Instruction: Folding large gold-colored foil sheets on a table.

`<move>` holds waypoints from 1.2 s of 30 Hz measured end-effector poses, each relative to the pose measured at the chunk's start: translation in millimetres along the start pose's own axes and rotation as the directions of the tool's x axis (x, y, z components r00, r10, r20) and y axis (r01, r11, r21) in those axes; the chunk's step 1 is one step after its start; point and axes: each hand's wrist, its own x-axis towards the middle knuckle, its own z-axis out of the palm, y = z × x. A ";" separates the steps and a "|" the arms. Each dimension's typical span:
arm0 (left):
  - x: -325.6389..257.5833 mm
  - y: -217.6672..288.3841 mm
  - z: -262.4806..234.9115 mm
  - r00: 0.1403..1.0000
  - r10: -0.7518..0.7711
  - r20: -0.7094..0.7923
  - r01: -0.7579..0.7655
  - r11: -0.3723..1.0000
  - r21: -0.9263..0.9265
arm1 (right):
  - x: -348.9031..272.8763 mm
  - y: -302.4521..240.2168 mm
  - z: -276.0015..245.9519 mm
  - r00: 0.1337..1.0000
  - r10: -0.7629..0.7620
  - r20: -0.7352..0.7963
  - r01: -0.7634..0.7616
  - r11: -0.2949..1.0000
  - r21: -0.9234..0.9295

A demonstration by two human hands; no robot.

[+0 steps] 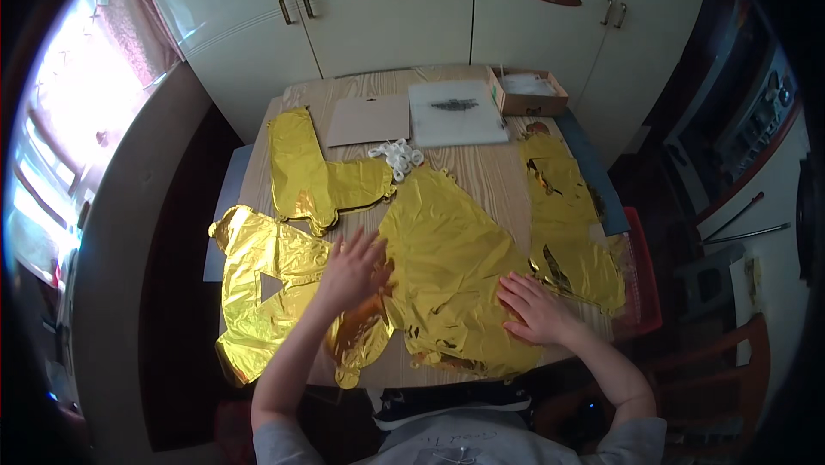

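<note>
At the far right corner of the table (pixel 481 177) I see a small cardboard box (pixel 530 94), open on top, with something pale and crinkled inside; I cannot tell what it is. Beside it lies a white sheet (pixel 455 113) with a dark smear in its middle, and left of that a flat brown card (pixel 369 119). Just in front of these sits a little heap of white rings (pixel 397 156).

The table is pale wood with a visible grain. Spread over it are deflated gold foil balloons, shiny, creased and mirror-like. One at the far left (pixel 314 174) is bent like an L. One at the near left (pixel 262 289) has a triangular hole and hangs over the table edge. A long narrow one (pixel 567 224) runs down the right side.

The big balloon (pixel 451 272) lies flat in the middle near me, broad, wrinkled, narrowing toward the rings, its lower edge at the table's near rim.

My left hand (pixel 352 272) lies open, fingers spread, pressing on the left edge of the big balloon where it meets the near-left piece. My right hand (pixel 533 306) lies flat with fingers together on its right lower part. Neither hand grips anything; both are well apart.
</note>
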 end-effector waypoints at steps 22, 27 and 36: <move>161.8 -75.4 14.0 0.973 -0.133 0.187 0.137 0.991 -0.010 | 245.9 71.3 -10.2 0.990 0.054 -0.132 -0.032 0.987 0.159; 163.0 -85.6 10.9 0.973 -0.103 0.206 0.103 0.995 0.013 | 324.4 86.7 -5.3 0.987 0.159 -0.034 -0.154 0.980 0.124; 141.2 -105.6 3.5 0.982 -0.095 0.165 0.093 0.995 0.023 | 393.4 72.9 4.1 0.942 0.314 0.121 -0.314 0.949 -0.014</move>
